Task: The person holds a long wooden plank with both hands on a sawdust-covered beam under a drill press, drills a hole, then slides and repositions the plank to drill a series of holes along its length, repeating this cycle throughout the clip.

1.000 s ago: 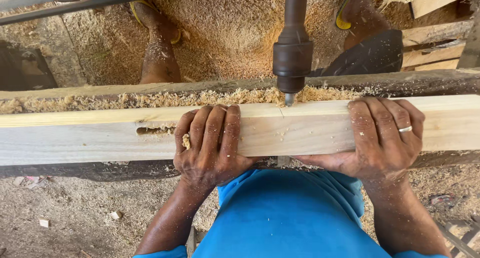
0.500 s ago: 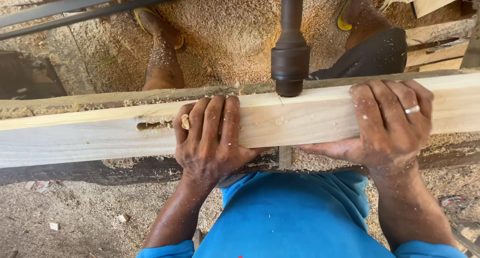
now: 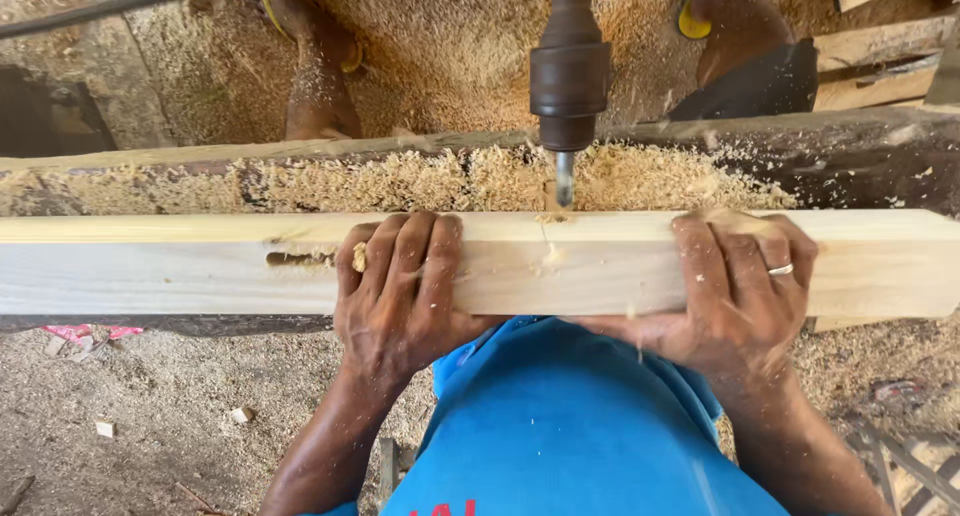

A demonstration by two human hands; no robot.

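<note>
- One pale wooden beam [image 3: 600, 266] is laid crosswise on a sawdust-covered bench [image 3: 400, 181].
- It is clasped from the near side by the left hand [image 3: 400, 296] and right hand [image 3: 735, 296], fingers curled over its top.
- One drill bit [image 3: 565, 176] is poised at its far edge, between the two hands.
- One slot [image 3: 298, 259] is cut left of the grip.

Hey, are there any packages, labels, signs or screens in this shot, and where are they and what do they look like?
No packages, signs or screens show.
Shirt print: red marks on the blue shirt, bottom edge, cut off by the frame.
Left hand and right hand grip a plain pale wooden beam under the dark drill bit; it bears no label.
</note>
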